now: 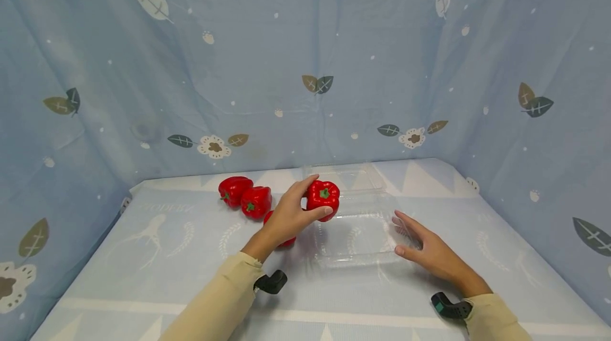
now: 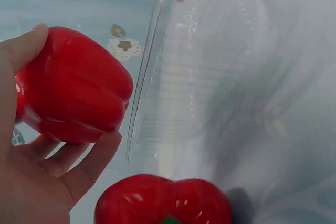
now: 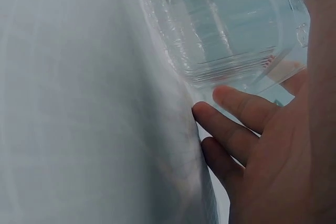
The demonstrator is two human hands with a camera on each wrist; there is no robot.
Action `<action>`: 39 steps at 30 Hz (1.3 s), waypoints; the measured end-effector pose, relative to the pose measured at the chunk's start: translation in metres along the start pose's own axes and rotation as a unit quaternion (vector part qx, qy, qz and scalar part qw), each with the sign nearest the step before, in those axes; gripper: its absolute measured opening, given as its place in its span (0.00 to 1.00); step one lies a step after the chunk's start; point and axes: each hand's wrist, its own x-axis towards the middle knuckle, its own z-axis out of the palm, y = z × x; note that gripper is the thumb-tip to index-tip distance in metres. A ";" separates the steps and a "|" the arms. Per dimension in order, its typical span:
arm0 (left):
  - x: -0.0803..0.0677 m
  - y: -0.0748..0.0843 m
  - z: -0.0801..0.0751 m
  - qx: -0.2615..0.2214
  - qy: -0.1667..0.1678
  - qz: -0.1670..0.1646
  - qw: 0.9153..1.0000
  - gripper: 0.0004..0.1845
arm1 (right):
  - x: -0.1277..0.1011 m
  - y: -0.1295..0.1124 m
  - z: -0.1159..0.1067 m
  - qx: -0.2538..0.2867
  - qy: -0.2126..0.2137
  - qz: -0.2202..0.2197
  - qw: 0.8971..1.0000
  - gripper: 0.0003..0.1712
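Note:
My left hand [image 1: 291, 212] grips a red bell pepper [image 1: 323, 199] just above the left edge of a clear plastic clamshell box [image 1: 359, 240], whose lid [image 1: 346, 177] lies open behind it. In the left wrist view the held pepper [image 2: 73, 85] sits between thumb and fingers, with another pepper [image 2: 163, 200] below it. My right hand [image 1: 420, 243] rests with straight fingers against the box's right side; the right wrist view shows the fingertips [image 3: 220, 116] beside the box wall [image 3: 231, 30]. Two more peppers [image 1: 235, 189] [image 1: 256, 201] lie to the left.
A pale blue patterned cloth [image 1: 153, 245] covers the table, and blue leaf-print fabric [image 1: 305, 65] walls it in on three sides. A fourth pepper [image 1: 286, 241] is mostly hidden under my left hand. Black wrist mounts [image 1: 272, 281] show on both forearms.

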 end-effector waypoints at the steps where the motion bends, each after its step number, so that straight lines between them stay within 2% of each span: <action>1: 0.000 0.000 0.001 -0.003 -0.005 0.000 1.000 0.44 | 0.000 0.000 0.000 0.001 -0.002 0.001 1.000 0.46; 7: 0.001 0.000 0.006 -0.015 -0.021 0.015 1.000 0.39 | 0.000 -0.002 0.000 0.003 -0.006 -0.001 1.000 0.46; 11: 0.005 0.001 0.010 -0.020 -0.025 0.010 0.999 0.37 | -0.001 -0.002 0.000 0.003 -0.004 0.010 1.000 0.45; 18: 0.009 0.007 0.019 -0.024 -0.051 -0.002 0.998 0.37 | -0.001 0.002 -0.001 0.006 -0.007 0.017 1.000 0.45; 30: 0.015 0.013 0.025 -0.012 -0.071 0.001 0.997 0.34 | 0.001 -0.002 0.000 0.015 -0.007 0.026 1.000 0.44; 39: 0.018 0.017 0.032 -0.018 -0.086 -0.005 0.996 0.37 | 0.000 -0.002 0.000 0.000 -0.003 0.040 0.999 0.45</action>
